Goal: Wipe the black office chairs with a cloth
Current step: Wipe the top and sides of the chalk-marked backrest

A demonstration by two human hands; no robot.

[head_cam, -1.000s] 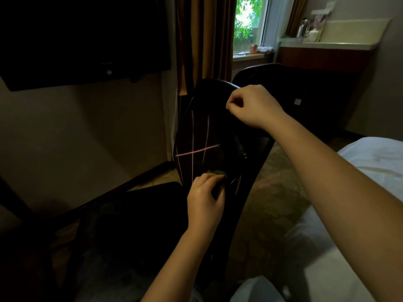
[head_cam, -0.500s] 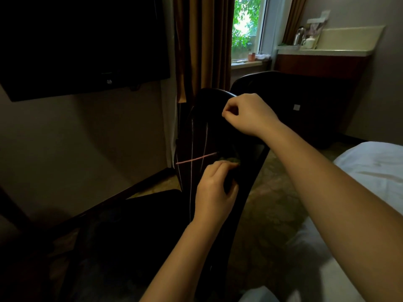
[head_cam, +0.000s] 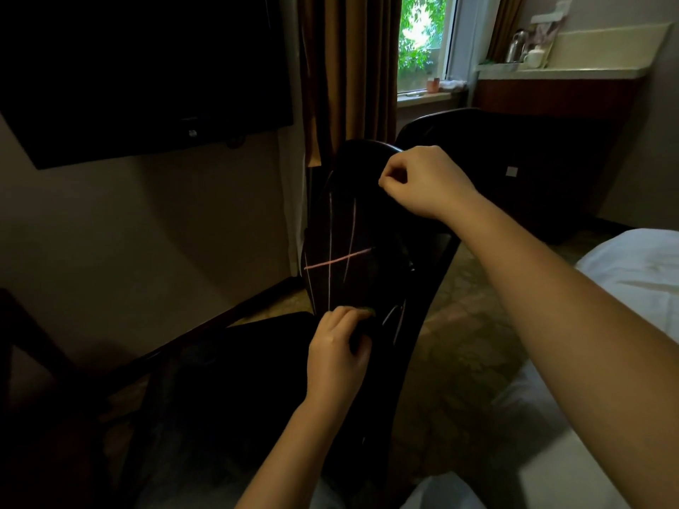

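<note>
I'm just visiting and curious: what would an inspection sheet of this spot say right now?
Surface: black chair backrest, marked with pink and pale lines.
Job's things: dark green cloth pressed low on the backrest; second black chair behind.
Clutter: kettle and cup on the far shelf.
Grips: left hand holds the cloth; right hand holds the backrest's top edge.
Cables: nothing seen.
Surroundings: wall television, curtain, window, white bed on the right.

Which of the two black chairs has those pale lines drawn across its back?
The near chair, whose top the right hand grips; the far chair by the window shows only a small white tag.
</note>
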